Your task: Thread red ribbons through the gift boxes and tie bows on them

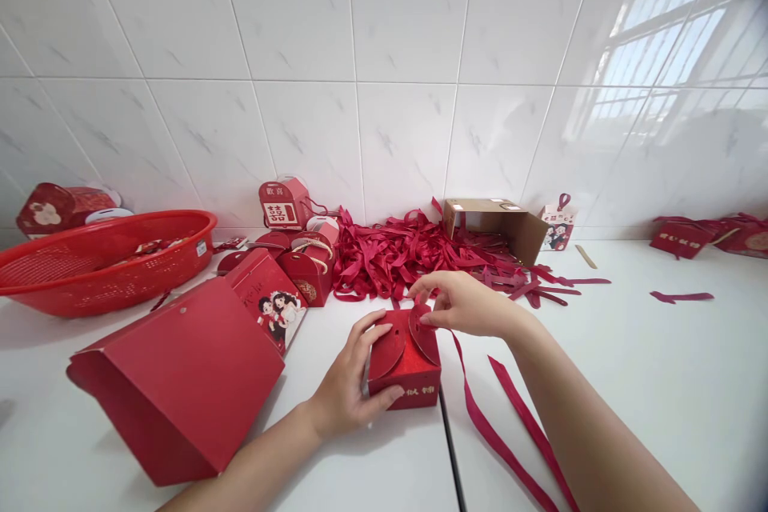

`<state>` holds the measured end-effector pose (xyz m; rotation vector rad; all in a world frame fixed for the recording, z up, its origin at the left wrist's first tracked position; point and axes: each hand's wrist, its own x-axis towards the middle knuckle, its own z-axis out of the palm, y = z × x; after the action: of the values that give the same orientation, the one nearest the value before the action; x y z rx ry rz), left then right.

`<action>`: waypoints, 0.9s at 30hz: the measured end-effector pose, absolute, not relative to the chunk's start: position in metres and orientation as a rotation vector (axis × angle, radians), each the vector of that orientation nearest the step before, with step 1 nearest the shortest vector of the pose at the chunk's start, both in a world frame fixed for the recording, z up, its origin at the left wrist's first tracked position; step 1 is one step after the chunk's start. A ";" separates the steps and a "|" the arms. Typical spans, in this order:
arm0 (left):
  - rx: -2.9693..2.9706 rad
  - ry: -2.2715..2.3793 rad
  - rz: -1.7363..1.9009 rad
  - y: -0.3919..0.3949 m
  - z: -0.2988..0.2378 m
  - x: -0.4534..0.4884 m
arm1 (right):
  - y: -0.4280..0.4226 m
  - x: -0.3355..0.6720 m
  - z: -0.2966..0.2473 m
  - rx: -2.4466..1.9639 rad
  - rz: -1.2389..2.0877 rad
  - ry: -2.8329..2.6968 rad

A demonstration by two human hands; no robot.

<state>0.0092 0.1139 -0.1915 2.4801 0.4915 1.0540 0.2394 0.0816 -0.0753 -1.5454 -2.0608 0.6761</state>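
Observation:
A small red gift box [405,394] with gold characters on its front stands upright on the white table, its curved top flaps folded inward. My left hand [354,380] wraps round its left side, thumb on the front and fingers on the top. Over the right flap, my right hand [447,304] is closed in a pinch on a red ribbon [480,416], which trails from beneath it toward the front edge. The fingertips partly hide the flap and the ribbon's end. Beside it lies a second red ribbon [531,424], loose on the table.
A heap of red ribbons [384,256] lies by the tiled wall, next to an open cardboard box [528,232]. Left are a large red box [186,376], several decorated gift boxes [285,204] and a red plastic basket [150,272]. More red boxes [678,238] stand far right.

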 end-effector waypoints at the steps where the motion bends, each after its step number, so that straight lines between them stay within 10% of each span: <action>1: 2.489 0.486 1.049 0.114 -0.191 0.009 | 0.083 0.240 -0.076 -1.530 0.686 -2.063; 27: 2.445 0.405 0.974 0.112 -0.183 0.007 | 0.088 0.282 -0.074 -0.994 1.286 -2.169</action>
<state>0.0069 0.1124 -0.1828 2.4451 0.4049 0.9744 0.2822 0.0878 -0.0741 -0.9945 -2.1686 1.2860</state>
